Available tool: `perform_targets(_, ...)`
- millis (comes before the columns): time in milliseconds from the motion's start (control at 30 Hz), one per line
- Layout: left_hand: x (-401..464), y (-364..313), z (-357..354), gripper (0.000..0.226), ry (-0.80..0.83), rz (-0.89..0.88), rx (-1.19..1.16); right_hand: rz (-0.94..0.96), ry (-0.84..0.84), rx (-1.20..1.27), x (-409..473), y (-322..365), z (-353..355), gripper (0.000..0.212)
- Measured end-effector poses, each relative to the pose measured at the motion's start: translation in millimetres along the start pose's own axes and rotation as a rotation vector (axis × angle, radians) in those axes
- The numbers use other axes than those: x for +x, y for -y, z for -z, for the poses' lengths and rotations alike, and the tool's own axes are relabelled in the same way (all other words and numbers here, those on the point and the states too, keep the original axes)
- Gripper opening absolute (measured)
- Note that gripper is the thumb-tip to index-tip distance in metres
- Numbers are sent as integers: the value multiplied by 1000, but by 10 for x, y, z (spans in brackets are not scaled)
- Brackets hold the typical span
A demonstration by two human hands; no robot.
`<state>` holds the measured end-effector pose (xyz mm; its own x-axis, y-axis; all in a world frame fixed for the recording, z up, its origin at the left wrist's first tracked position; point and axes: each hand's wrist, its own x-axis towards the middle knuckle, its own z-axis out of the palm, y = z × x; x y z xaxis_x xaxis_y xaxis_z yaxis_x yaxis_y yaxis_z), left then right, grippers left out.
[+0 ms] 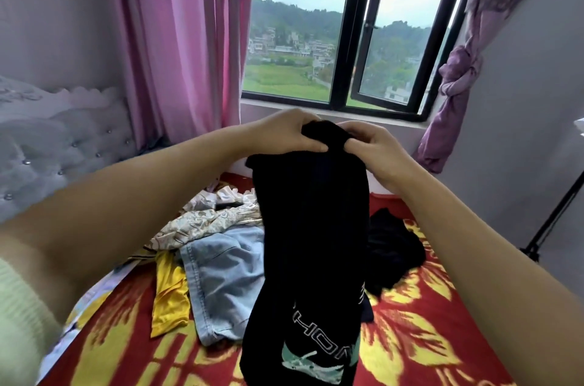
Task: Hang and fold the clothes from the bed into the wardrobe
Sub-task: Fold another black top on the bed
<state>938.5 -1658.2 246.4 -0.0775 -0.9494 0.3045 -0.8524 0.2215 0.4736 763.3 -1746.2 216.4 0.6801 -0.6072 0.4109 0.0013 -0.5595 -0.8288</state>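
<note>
A black garment (311,227) is held up above the bed (426,338), hanging lengthwise from its top edge down past the lower border of the view. White lettering and a pale green print are visible on its lower part. The top edge of the garment is bunched and gripped from both sides: the left hand (286,134) is curled round the fabric with the thumb pressed against the front, and the right hand (376,150) pinches the same bunched edge just beside it. The two hands almost touch. Both forearms are bare; a pale green sleeve (22,316) is seen at the lower left.

The bed is covered by a red blanket with a yellow flower pattern. To the left of the hanging garment, a pair of light blue jeans (221,271) lies crumpled on the blanket, with a yellow garment (169,294) touching its left side. Behind the jeans, a cream patterned garment (202,224) is spread out. To the right, a dark garment (392,249) lies in a heap.

A grey padded headboard (57,145) stands at the left. Behind it, a pink curtain (186,37) hangs beside the window (357,28), whose black frame is partly open. A purple curtain (458,75) is knotted at the right.
</note>
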Motion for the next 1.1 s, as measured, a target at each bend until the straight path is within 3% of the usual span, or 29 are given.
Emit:
perform_targets(100,58,-76,67,4,-3,-6,-52,-3,-23,-27,-157,-185,4,31)
perform_targets(267,134,-266,299,9,22,9,-72,-318,237,-144,-601,-834,-150,18)
perform_targets(333,137,-261,396,7,26,31,-49,-423,257,-158,-773,-1081,-177,18)
perform_targets(533,83,-107,583,5,45,108,-21,-432,229,-52,-969,-1412,-212,17)
perform_targets(633,68,-9,699,2,27,156,38,-354,116,-67,-896,-1454,-162,19)
perform_targets(800,98,179,723,10,62,224,116,-268,-217,-278,-803,-1597,219,20)
perform_targets(933,307,317,384,5,51,180,163,-370,-272,-466,-805,-1727,653,13)
perform_targets(1100,820,418,-148,13,-131,96,281,-476,-410,-590,-817,-1722,1209,19)
